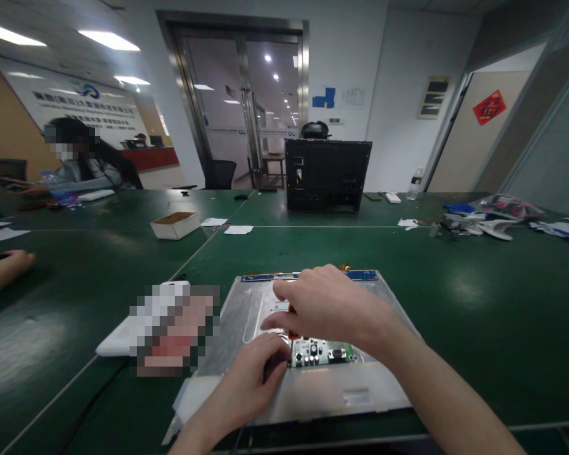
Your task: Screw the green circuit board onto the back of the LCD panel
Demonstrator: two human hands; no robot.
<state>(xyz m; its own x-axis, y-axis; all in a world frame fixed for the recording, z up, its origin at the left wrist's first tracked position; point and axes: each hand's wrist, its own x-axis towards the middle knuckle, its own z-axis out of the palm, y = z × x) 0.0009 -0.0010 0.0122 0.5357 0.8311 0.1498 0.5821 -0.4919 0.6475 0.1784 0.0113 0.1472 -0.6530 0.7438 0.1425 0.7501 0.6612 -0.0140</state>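
Observation:
A flat metal display panel [227, 341] lies on the green table in front of me, with a blue circuit strip [360, 275] along its far edge. Near its middle is a green circuit board [320, 354] carrying small components. My right hand [332, 306] is above the board, closed around a screwdriver with a red and black handle [293, 322]; most of the handle is hidden by the hand. My left hand [260, 366] rests at the board's left edge, its fingers curled together close to the screwdriver's lower end. What the left fingertips pinch is hidden.
A white device [123, 335] lies left of the panel beside a blurred-out patch. Further off are an open box [175, 225], paper slips [238, 230] and a black monitor housing [329, 177]. Another person's hand [7, 268] is at the left; a seated person [90, 158] is beyond.

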